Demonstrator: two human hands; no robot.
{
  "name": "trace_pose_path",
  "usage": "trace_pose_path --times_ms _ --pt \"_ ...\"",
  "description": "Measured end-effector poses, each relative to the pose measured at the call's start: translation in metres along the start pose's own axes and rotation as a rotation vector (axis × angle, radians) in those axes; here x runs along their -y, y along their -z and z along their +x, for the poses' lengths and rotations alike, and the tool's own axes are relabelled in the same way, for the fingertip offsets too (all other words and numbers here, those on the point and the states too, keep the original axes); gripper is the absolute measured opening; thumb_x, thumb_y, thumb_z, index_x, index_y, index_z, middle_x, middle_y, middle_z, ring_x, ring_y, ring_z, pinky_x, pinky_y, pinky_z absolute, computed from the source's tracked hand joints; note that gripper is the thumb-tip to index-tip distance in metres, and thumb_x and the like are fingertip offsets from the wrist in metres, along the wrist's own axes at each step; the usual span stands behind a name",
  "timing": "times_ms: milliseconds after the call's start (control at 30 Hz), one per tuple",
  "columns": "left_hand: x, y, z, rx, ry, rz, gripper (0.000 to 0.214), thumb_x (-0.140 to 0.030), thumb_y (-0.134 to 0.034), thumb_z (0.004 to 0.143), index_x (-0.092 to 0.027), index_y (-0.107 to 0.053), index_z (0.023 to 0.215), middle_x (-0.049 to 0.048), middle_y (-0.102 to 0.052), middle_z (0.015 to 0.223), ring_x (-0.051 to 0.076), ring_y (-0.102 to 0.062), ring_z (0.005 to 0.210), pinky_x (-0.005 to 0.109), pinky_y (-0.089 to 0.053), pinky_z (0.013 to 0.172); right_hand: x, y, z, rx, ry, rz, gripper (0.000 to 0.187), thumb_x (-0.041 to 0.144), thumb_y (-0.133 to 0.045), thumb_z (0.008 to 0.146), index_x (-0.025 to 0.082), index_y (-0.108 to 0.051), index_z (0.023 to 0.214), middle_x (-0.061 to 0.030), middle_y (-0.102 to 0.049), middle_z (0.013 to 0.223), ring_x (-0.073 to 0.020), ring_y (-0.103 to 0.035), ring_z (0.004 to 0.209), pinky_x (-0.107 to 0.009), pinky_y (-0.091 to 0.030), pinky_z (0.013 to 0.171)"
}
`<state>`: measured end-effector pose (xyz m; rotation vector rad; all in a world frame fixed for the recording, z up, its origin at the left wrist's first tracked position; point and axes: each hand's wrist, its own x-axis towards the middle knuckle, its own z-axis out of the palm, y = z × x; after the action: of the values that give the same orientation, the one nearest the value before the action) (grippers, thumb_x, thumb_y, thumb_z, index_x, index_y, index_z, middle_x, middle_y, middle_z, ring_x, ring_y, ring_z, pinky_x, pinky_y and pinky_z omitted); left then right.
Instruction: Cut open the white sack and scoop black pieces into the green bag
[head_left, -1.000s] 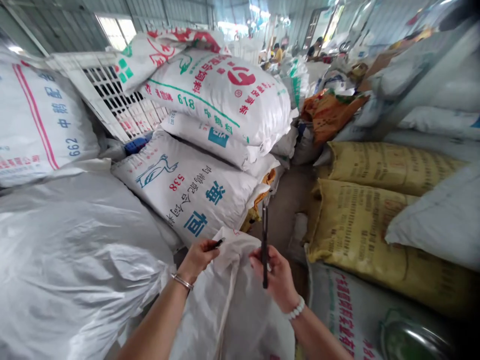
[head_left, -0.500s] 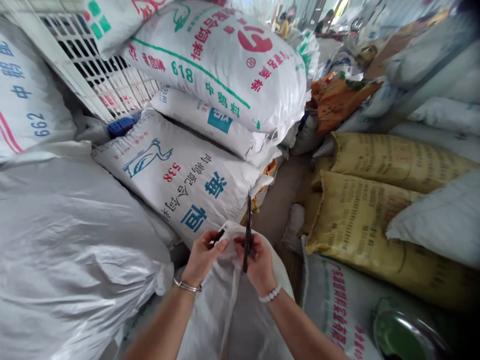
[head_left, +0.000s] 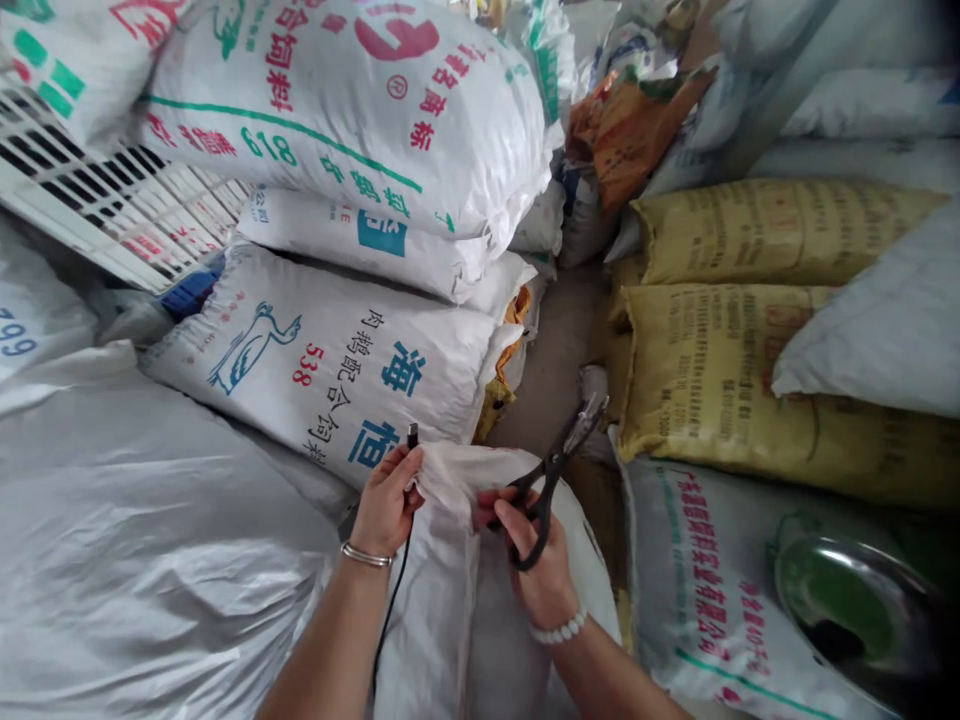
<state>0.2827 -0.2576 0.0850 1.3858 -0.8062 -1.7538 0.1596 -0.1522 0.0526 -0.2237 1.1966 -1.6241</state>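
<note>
- White sack [head_left: 442,610] sits in the near middle, just below the printed 538 sack [head_left: 322,340], with a bulky pale bag [head_left: 150,540] on the near left and yellow sacks [head_left: 697,380] farther off to the right; its top edge is pulled up into a crumpled fold between both hands, so I'd call the gathering part done; no cut shows in the cloth, though the fold is too bunched to be sure.
- Metal bowl [head_left: 847,556] rests on a red-lettered sack [head_left: 660,600] at the near right, well apart from the action; nobody's touching it.
- Right hand [head_left: 540,570] is closed round the handles of the scissors, and its fingertips look to be on the fold too; can't tell how firmly they have the cloth.
- Left hand [head_left: 386,500] has a narrow pinch on the left end of the fold, plus a cable in the same grip; so neither hand is free yet.
- Scissors [head_left: 553,462] point far and right, blades clear of the cloth; looks to me like no cutting is under way; can't tell if the blades fully meet.
- Black cable [head_left: 394,592] hangs from the left hand toward the near edge, plug [head_left: 412,435] poking up above the fingers; not put down yet.
- Bracelets, smallest of the lot; silver bangle [head_left: 366,556] on the left wrist, pale beads [head_left: 561,630] on the right.
</note>
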Motion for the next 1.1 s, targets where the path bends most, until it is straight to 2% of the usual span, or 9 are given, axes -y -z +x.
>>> trace_pose_path --times_ms 167,233,333,467,567,667,767,933,1100 --pt "0.001 0.009 0.003 0.063 -0.025 0.025 0.033 -0.039 -0.072 0.062 -0.016 -0.057 0.081 -0.0081 -0.044 0.053 0.001 -0.030 0.039 0.012 -0.022 0.036 0.001 0.008 0.001 -0.058 -0.070 0.153 0.024 0.031 -0.068 0.068 0.017 -0.056 0.083 -0.0047 -0.065 0.080 -0.0145 -0.058 0.064 -0.029 -0.046 0.065" --pt "0.002 0.013 0.003 0.063 -0.028 0.056 0.033 -0.037 -0.072 0.063 -0.017 -0.060 0.087 -0.0065 -0.049 0.057 0.001 -0.034 0.041 0.011 -0.025 0.037 0.006 0.007 0.001 -0.072 -0.069 0.132 0.024 0.031 -0.069 0.067 0.015 -0.056 0.080 -0.0048 -0.064 0.077 -0.0132 -0.056 0.061 -0.027 -0.045 0.061" --pt "0.005 0.017 0.002 0.053 -0.027 0.146 0.037 -0.038 -0.071 0.064 -0.019 -0.062 0.095 -0.0042 -0.056 0.065 0.002 -0.040 0.046 0.011 -0.029 0.040 0.020 -0.005 0.004 -0.026 0.020 -0.083 0.025 0.030 -0.070 0.064 0.016 -0.055 0.077 -0.0041 -0.063 0.073 -0.0120 -0.053 0.058 -0.025 -0.043 0.056" --pt "0.003 0.014 -0.003 0.032 -0.068 0.334 0.038 -0.041 -0.069 0.065 -0.019 -0.063 0.096 -0.0042 -0.055 0.062 0.003 -0.039 0.047 0.012 -0.029 0.040 0.034 -0.030 0.020 0.123 0.291 -0.497 0.016 0.027 -0.061 0.068 0.017 -0.052 0.076 -0.0047 -0.062 0.076 -0.0152 -0.054 0.068 -0.028 -0.043 0.063" --pt "0.000 0.010 -0.006 0.092 -0.131 0.391 0.033 -0.038 -0.066 0.068 -0.018 -0.065 0.093 -0.0032 -0.056 0.061 0.004 -0.040 0.048 0.014 -0.031 0.044 0.032 -0.044 0.034 0.175 0.443 -0.736 0.010 0.023 -0.054 0.068 0.018 -0.051 0.076 -0.0047 -0.059 0.075 -0.0162 -0.052 0.069 -0.029 -0.042 0.066" --pt "-0.002 0.009 -0.007 0.188 -0.235 0.373 0.025 -0.034 -0.063 0.071 -0.017 -0.066 0.089 0.0013 -0.063 0.076 0.010 -0.052 0.064 0.019 -0.041 0.059 0.028 -0.051 0.041 0.206 0.465 -0.862 0.007 0.021 -0.051 0.066 0.018 -0.049 0.072 -0.0027 -0.055 0.069 -0.0158 -0.049 0.066 -0.028 -0.039 0.063" --pt "-0.002 0.009 -0.008 0.241 -0.355 0.433 0.019 -0.028 -0.058 0.076 -0.016 -0.065 0.089 0.0043 -0.065 0.084 0.016 -0.056 0.079 0.025 -0.043 0.073 0.030 -0.055 0.040 0.198 0.486 -1.006 0.009 0.018 -0.051 0.062 0.019 -0.044 0.067 -0.0013 -0.052 0.066 -0.0161 -0.046 0.065 -0.027 -0.036 0.061" --pt "-0.003 0.004 -0.015 0.237 -0.541 0.567 0.014 -0.018 -0.052 0.078 -0.017 -0.064 0.086 0.0055 -0.061 0.083 0.017 -0.057 0.080 0.026 -0.044 0.074 0.041 -0.056 0.035 0.203 0.563 -1.218 0.015 0.013 -0.051 0.059 0.020 -0.039 0.066 0.0005 -0.050 0.061 -0.0159 -0.042 0.063 -0.028 -0.033 0.062" --pt "-0.002 -0.001 -0.021 0.246 -0.573 0.617 0.012 -0.015 -0.052 0.078 -0.018 -0.062 0.083 0.0035 -0.061 0.080 0.015 -0.057 0.076 0.023 -0.044 0.070 0.044 -0.052 0.033 0.184 0.538 -1.204 0.015 0.013 -0.049 0.059 0.020 -0.038 0.065 0.0006 -0.049 0.060 -0.0160 -0.042 0.064 -0.025 -0.032 0.058"
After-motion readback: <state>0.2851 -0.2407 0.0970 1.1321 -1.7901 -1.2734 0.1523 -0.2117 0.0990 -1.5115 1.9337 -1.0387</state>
